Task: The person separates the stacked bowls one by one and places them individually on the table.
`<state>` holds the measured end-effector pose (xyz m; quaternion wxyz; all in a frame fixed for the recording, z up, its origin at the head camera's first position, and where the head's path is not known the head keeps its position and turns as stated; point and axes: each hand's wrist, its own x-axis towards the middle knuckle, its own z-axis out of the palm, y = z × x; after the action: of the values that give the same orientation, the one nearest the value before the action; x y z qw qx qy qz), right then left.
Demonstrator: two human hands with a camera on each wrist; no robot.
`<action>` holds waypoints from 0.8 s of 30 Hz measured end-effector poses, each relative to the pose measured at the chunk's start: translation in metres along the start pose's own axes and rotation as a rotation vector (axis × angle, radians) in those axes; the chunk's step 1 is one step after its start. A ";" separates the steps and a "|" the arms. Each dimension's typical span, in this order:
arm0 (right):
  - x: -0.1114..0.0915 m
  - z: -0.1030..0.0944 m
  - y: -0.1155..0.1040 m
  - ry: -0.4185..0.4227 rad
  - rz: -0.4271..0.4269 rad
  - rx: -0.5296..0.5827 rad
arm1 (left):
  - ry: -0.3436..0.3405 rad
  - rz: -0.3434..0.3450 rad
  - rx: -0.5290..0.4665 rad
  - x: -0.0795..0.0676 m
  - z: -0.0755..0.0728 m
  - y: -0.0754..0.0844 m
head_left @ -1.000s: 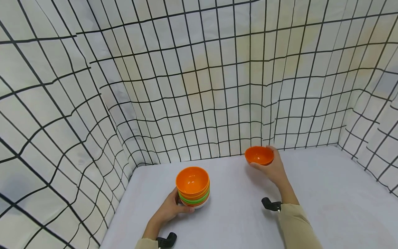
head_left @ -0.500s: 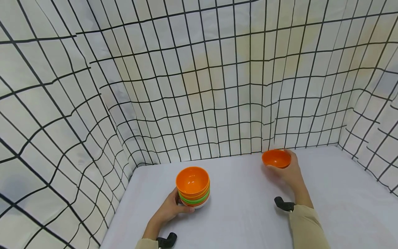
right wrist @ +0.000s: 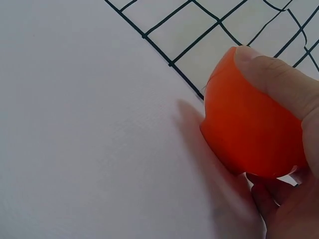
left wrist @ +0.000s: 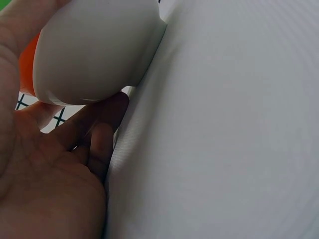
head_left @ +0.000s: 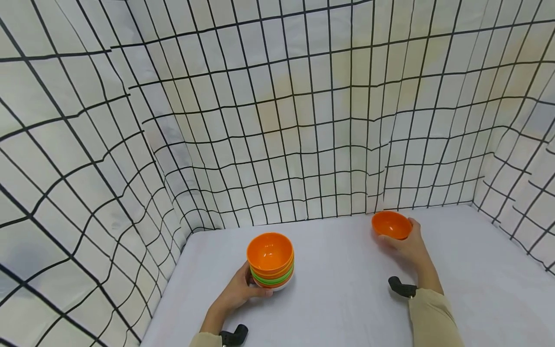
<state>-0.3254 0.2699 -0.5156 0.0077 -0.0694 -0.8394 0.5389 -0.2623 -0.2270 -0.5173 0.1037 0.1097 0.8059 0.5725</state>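
A stack of nested bowls [head_left: 270, 253], orange on top with a green one lower down and a white one at the bottom, stands left of the middle in the head view. My left hand [head_left: 237, 291] grips the stack low on its left side, thumb across the front. In the left wrist view the white bowl [left wrist: 99, 50] sits on the cloth, fingers curled around it. Farther back on the right, my right hand [head_left: 409, 246] holds a single orange bowl [head_left: 391, 225] by its side. The right wrist view shows the thumb [right wrist: 279, 82] on this bowl's outer wall, its base close to the cloth.
A white cloth covers the table [head_left: 334, 289]. White walls with a black grid [head_left: 277, 120] rise behind and at both sides; the back wall meets the table just behind the single orange bowl. Each wrist wears a black camera mount [head_left: 402, 287].
My right hand has carried the single orange bowl to the right and slightly nearer, lowering it toward the table. My left hand and the stack have stayed put.
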 end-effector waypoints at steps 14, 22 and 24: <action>0.005 -0.005 0.005 0.035 -0.010 0.066 | -0.006 0.014 0.018 -0.001 0.002 -0.001; 0.015 -0.019 0.009 -0.003 0.003 0.055 | 0.001 0.013 0.015 0.000 0.000 -0.001; 0.017 -0.022 0.011 -0.013 0.002 0.047 | 0.000 0.006 0.016 0.000 0.000 -0.002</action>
<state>-0.3395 0.2960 -0.5173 0.0035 -0.0664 -0.8265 0.5591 -0.2620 -0.2277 -0.5189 0.1010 0.1130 0.8101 0.5664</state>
